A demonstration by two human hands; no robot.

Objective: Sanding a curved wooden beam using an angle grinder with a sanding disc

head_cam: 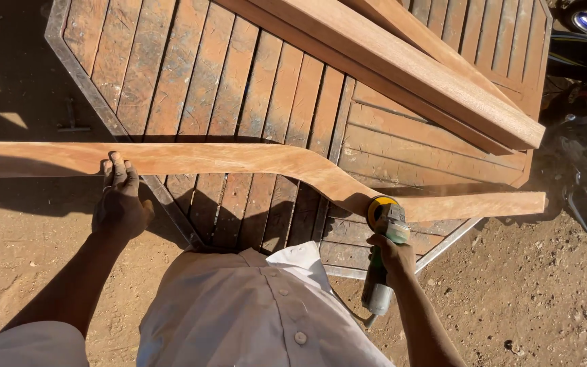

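My white button-front cotton shirt (239,319), pale round buttons down the placket, open collar flap near the top. Short white sleeve (32,345) at near left. My forearms bare, nothing worn on left hand (120,204) or right hand (390,253).

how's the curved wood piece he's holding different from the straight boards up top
The curved piece bends and dips toward the grinder; the straight boards run even. The curved piece lies crosswise, held by the left hand; the boards lie diagonal, untouched. Both are bare reddish wood on the slatted table.
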